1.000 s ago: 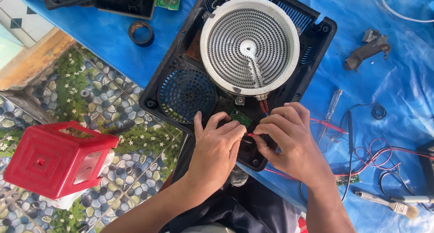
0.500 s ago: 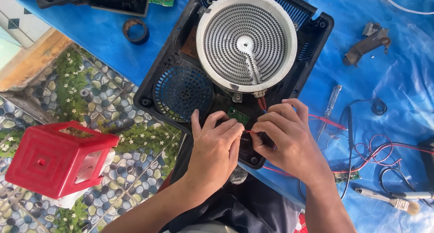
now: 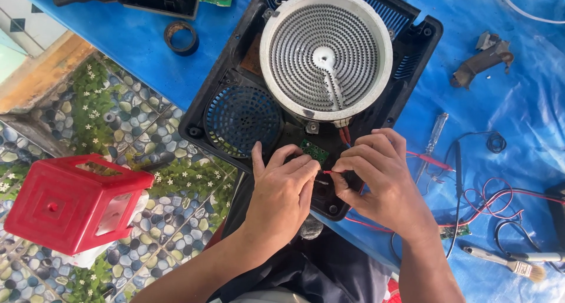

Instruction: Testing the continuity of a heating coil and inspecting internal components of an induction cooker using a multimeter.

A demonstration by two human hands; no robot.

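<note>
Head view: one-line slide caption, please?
Left hand and right hand pinch a thin red wire inside an opened black cooker housing below its round heating coil.

Your hands rest on a matt black plastic casing, its fan grille moulded in the same dull plastic. The heater looks like chalky white ceramic, rough at the rim, with a ribbed grey metal coil. A small green board has a lacquered sheen. The wire you pinch wears smooth red plastic. The blue sheet is glossy, crinkled plastic. The stool is shiny red plastic. The brush has pale bristles.
</note>
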